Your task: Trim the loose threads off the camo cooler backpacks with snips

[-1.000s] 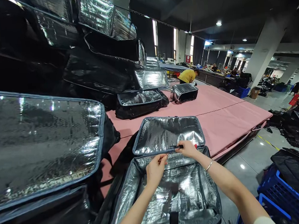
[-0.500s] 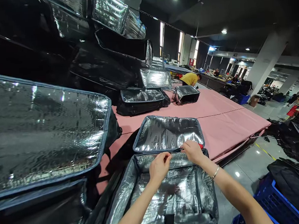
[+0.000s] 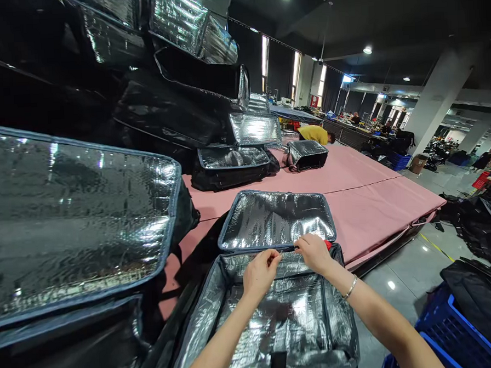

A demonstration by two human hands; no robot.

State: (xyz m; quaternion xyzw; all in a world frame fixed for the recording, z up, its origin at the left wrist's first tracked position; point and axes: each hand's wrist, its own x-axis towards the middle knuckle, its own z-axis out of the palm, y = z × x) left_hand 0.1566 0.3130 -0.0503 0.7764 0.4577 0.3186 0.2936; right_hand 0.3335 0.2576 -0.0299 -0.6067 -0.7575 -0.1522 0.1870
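Observation:
An insulated bag with a silver foil lining lies open in front of me. Its foil-lined lid is folded back on the table, edged in grey-blue binding. My left hand is over the bag's far wall near the lid seam, thumb and fingertips pinched together; what they hold is too small to make out. Just right of it, my right hand is closed at the same seam on a small red-handled tool, mostly hidden by the hand. A black strap lies at the bag's near edge.
Another open foil-lined bag stands close on my left, below a high pile of black bags. More bags sit farther along the pink table. A person in yellow bends behind it. Blue crates stand at lower right.
My right hand has shifted slightly down and left along the seam. The left hand stays pinched in nearly the same place. The person in yellow has bent lower.

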